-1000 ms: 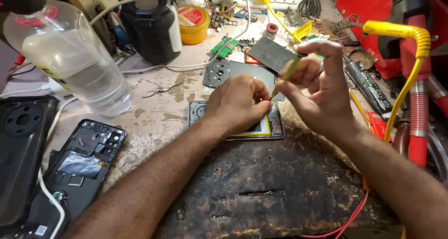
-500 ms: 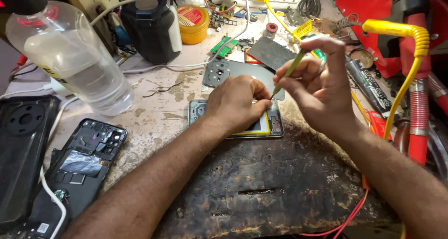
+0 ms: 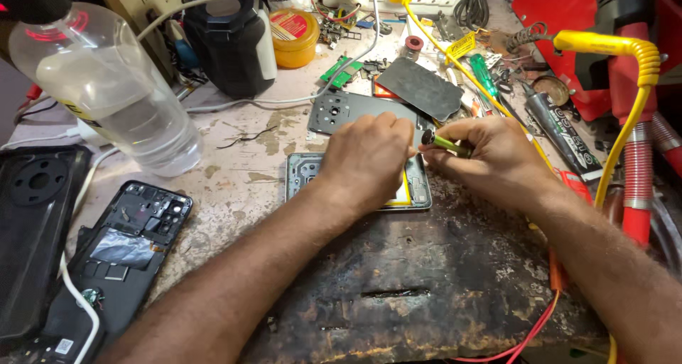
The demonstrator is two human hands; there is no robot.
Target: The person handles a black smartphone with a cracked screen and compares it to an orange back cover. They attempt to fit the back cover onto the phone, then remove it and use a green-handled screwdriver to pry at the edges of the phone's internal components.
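Fingers of our right hand (image 3: 497, 158) are pinched closed around a slim green-handled screwdriver (image 3: 449, 144), its dark end cap turned toward our left hand. Our left hand (image 3: 369, 161) lies curled, knuckles up, on an opened grey phone body with a yellow-edged battery (image 3: 302, 174); we cannot tell whether its fingers grip anything beneath. That phone lies flat at the far edge of a scorched dark work mat (image 3: 426, 286), under both hands. Just beyond it lies a grey phone back cover with camera holes (image 3: 341, 112), and past that a dark rectangular panel (image 3: 419, 87). On the left stand a clear plastic bottle of liquid (image 3: 106, 94) and a black jar (image 3: 227, 41), with a yellow tin (image 3: 293, 37) beside it. Near our left forearm lies a black gutted phone frame (image 3: 124, 240). A red tool with a yellow coiled cable (image 3: 625, 58) stands on the right.
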